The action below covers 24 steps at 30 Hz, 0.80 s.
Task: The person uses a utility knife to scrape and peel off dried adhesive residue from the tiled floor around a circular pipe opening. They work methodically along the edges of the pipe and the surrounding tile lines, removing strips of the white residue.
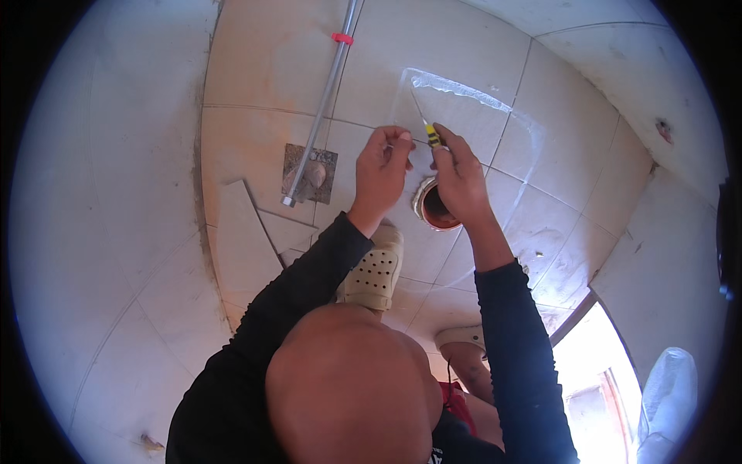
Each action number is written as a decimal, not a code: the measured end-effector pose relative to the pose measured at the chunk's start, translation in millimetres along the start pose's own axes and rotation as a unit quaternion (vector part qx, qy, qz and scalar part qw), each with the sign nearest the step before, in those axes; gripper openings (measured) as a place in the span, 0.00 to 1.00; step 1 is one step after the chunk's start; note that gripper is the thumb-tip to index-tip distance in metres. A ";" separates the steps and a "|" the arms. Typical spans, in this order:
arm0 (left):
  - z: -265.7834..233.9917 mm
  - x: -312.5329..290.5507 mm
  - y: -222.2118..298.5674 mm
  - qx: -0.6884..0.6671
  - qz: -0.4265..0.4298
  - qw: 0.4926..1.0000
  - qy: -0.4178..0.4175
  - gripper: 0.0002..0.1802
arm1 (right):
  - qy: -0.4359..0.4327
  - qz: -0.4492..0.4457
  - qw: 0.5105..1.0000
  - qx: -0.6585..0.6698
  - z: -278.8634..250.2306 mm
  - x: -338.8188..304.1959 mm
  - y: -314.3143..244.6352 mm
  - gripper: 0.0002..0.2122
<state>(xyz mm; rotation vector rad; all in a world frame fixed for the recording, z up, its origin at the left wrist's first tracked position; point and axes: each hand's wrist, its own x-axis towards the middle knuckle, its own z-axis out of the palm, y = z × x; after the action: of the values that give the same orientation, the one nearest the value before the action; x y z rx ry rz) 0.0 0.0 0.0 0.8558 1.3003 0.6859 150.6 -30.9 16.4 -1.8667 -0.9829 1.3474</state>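
My right hand (pixel 461 176) grips a slim screwdriver (pixel 432 136) by its yellow-and-black handle. Its thin shaft slants up and left, and the tip is near the left end of a glossy whitish strip (pixel 456 87) on the floor tiles. Whether the tip touches the strip, I cannot tell. Beside it, my left hand (pixel 382 172) is closed with thumb and forefinger pinched together. Anything between those fingers is too small to make out. Just below my right hand, a round pipe opening (pixel 434 207) with a reddish-brown inside rises from the floor, partly covered by the hand.
A long metal bar (pixel 323 93) with a red band lies across a rough square recess (pixel 311 172) to the left. Cut tile pieces (pixel 249 240) lie nearer. My beige clog (pixel 375 267) stands between my arms. A wall (pixel 116 232) bounds the left; a bright doorway (pixel 595 387) opens lower right.
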 end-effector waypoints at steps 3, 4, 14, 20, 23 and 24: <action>-0.7 16.6 13.5 0.027 0.071 0.997 0.016 0.15 | 0.078 -0.059 0.995 -0.033 19.3 4.5 -11.9 0.22; -3.4 22.9 17.2 0.041 0.079 0.996 0.015 0.15 | 0.090 -0.074 0.993 -0.032 25.6 7.1 -14.6 0.21; -15.9 66.0 23.5 0.134 0.076 0.988 0.015 0.16 | 0.155 -0.144 0.970 -0.121 57.7 34.0 -13.9 0.21; -16.3 62.8 22.1 0.151 0.095 0.983 0.032 0.16 | 0.152 -0.172 0.965 -0.124 62.6 31.5 -11.7 0.21; -17.6 63.8 22.0 0.177 0.119 0.977 0.024 0.16 | 0.159 -0.147 0.967 -0.133 65.9 29.9 -13.5 0.21; -18.5 64.4 21.9 0.182 0.120 0.976 0.019 0.16 | 0.160 -0.135 0.969 -0.131 67.6 29.5 -14.0 0.21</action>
<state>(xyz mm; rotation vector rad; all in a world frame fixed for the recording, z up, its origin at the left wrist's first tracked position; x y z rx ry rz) -7.5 68.1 -16.5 1.3203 1.3934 0.6633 88.8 5.8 -5.4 -1.9763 -1.2324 0.7564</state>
